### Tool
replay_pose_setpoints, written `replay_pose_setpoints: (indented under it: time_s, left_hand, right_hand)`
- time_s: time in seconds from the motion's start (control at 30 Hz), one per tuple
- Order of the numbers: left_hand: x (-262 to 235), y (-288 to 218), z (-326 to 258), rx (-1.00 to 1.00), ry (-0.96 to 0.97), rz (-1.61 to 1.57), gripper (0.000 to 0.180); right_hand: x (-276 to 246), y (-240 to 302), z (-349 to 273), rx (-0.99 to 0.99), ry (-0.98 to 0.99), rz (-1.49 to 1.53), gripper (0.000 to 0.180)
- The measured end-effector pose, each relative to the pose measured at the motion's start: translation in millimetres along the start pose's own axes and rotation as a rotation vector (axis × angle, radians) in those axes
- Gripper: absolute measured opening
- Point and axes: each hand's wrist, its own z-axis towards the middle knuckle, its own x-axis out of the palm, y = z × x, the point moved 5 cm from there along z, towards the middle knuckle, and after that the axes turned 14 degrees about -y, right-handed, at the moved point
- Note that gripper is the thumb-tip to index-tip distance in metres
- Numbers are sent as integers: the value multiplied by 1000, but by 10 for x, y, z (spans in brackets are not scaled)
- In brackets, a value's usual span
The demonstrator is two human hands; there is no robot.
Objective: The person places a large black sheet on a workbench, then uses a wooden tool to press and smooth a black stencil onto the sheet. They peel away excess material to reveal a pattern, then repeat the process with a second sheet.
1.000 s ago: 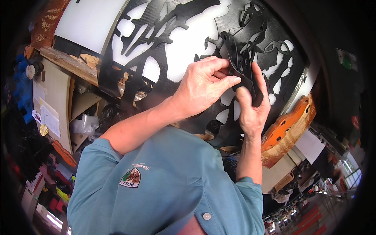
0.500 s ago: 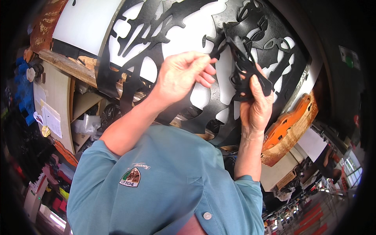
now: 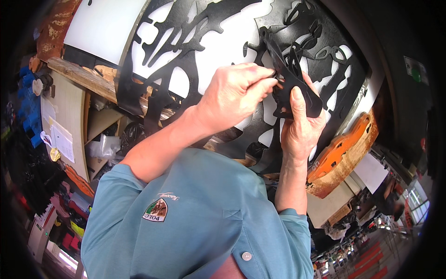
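My right hand (image 3: 302, 123) grips a bundle of thin black cut-out pieces (image 3: 304, 95), leather-like, with its thumb lying across the front. At the left edge of that bundle, my left hand (image 3: 237, 93) is closed in a pinch. Its fingertips meet at the pieces, and whatever bit lies between them is too small to make out. Under and beyond both hands spreads a black leather-like sheet (image 3: 183, 44) full of cut-out holes. A white board (image 3: 227, 39) shows through those holes. Several loose cut shapes (image 3: 309, 39) lie on the sheet at the far right.
A second white panel (image 3: 100, 30) lies at the far left, beside a wooden beam (image 3: 79, 76). Shelves below hold clear plastic bags (image 3: 103, 148). An orange shaped form on a rough brown board (image 3: 341, 162) stands at right. Another person (image 3: 390, 200) is at the far right.
My left hand has moved right, from beside the bundle to its edge, and now pinches there. The pieces in my right hand have turned to show a flatter, broader face.
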Motion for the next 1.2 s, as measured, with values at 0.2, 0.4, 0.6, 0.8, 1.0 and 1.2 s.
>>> replay_pose_setpoints:
  time_s: [0.2, 0.4, 0.6, 0.8, 1.0, 1.2]
  left_hand:
    - [-63, 62, -32, -44, 90, 18, 16]
    - [-634, 307, 159, -284, -236, 81, 20]
    - [-753, 422, 176, -250, -247, 24, 18]
    - [-659, 370, 189, -196, -268, 120, 20]
    - [-722, 196, 91, -154, -281, 62, 41]
    - [-650, -222, -347, -237, -9, 110, 38]
  right_hand:
    - [-208, 146, 165, -50, -19, -57, 44]
    - [-1859, 543, 959, -118, -343, 226, 30]
    - [-4332, 1392, 1654, -119, -381, 338, 28]
    - [-3776, 2042, 874, -942, -872, -188, 20]
    - [-1018, 357, 268, -807, 117, -989, 40]
    - [-462, 848, -280, -841, 222, -914, 40]
